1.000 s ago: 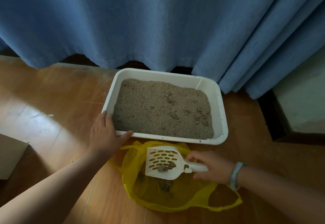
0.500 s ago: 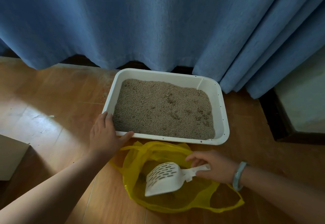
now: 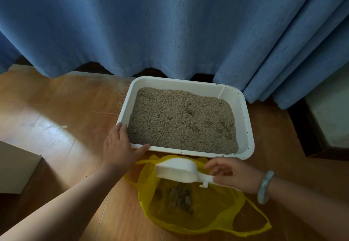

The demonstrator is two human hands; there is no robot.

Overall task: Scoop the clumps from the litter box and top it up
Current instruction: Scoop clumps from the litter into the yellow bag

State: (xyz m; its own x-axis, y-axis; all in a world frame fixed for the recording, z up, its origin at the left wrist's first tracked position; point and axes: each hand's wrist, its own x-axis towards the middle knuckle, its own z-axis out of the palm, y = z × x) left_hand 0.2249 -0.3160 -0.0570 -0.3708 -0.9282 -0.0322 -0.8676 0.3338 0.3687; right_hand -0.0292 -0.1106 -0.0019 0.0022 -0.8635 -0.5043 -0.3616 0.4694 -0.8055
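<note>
Resting hand: left hand lies flat and open on the near-left corner of the litter box, thumb along its rim, grasping nothing.
Litter box: white, on the wooden floor before the blue curtain, filled with grey litter.
Bag: yellow bag just in front of the litter box, clumps inside.
Scoop: white scoop above the bag, turned over.
Holding hand: right hand grips the scoop's handle, fingers curled.
</note>
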